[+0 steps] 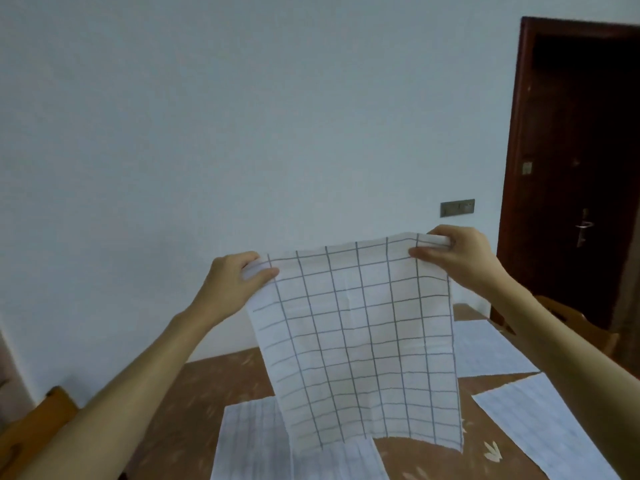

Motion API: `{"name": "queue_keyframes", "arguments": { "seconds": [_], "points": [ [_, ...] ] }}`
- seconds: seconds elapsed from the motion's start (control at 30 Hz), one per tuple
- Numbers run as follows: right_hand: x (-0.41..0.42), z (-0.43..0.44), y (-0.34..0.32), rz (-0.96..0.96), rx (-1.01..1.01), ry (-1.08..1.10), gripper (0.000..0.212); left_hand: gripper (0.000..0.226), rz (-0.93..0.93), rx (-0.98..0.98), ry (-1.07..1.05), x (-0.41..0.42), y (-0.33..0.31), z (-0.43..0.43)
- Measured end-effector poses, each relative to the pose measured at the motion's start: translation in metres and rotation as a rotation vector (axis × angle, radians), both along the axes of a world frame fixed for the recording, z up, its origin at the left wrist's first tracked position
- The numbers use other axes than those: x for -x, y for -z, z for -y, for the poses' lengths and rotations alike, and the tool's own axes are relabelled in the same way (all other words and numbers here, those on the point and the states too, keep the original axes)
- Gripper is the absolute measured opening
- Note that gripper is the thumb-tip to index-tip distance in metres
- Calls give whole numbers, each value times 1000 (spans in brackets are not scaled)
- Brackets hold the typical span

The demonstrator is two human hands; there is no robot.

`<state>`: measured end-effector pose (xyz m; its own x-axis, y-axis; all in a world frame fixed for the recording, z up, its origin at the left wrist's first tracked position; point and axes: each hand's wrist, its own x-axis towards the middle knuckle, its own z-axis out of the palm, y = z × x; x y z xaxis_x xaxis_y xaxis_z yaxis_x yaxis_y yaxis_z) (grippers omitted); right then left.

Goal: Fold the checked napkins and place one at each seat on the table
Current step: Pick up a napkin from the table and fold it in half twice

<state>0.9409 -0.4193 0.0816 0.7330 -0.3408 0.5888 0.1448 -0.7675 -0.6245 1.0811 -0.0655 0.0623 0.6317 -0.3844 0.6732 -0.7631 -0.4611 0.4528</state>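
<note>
While both hands pinch its top corners, the thin checked napkin (353, 337) hangs flat. Left hand (235, 282) and right hand (457, 252) hold it above the brown patterned table (214, 386).

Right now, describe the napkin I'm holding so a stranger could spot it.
Find the brown patterned table by the pale wall. Above it hangs a white checked napkin, pinched at its top corners by the left hand and right hand. The other napkins lie flat on the table; only this one is lifted.

Forearms (138, 368) bare — left grip (235, 282), right grip (459, 254) likewise.
</note>
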Motion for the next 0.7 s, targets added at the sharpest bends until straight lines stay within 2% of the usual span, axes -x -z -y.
{"name": "queue_keyframes", "arguments": {
  "seconds": [0.07,0.13,0.17,0.2,0.27,0.33,0.4,0.5,0.57,0.63,0.7],
  "points": [
    [-5,-10,-23,115,-43,-20,25,47,76,88,-33,2,-18,-4],
    [-8,-18,-47,268,-194,-87,26,32,95,289,-51,5,-40,-6],
    [-8,-19,-55,304,-291,-161,29,24,22,393,-9,6,-48,-7],
    [-10,-18,-58,291,-373,-255,35,27,-115,436,66,8,-50,-8],
    [-14,-18,-49,119,-405,-335,47,30,-392,264,159,11,-26,-9],
    [-22,-17,-28,-30,-335,-288,38,37,-530,79,119,6,17,-12],
    [-26,-20,-11,-1,-326,-248,21,47,-533,114,105,3,43,-8],
    [-26,-16,-14,180,-347,-228,15,15,-448,323,76,-2,28,3],
    [-21,-7,-26,253,-432,-297,16,11,-407,463,91,-5,7,6],
    [-17,1,-31,153,-483,-398,25,18,-440,521,111,-2,-6,3],
    [-19,3,-21,-46,-415,-393,26,25,-484,322,81,0,3,0]
  ]
}}
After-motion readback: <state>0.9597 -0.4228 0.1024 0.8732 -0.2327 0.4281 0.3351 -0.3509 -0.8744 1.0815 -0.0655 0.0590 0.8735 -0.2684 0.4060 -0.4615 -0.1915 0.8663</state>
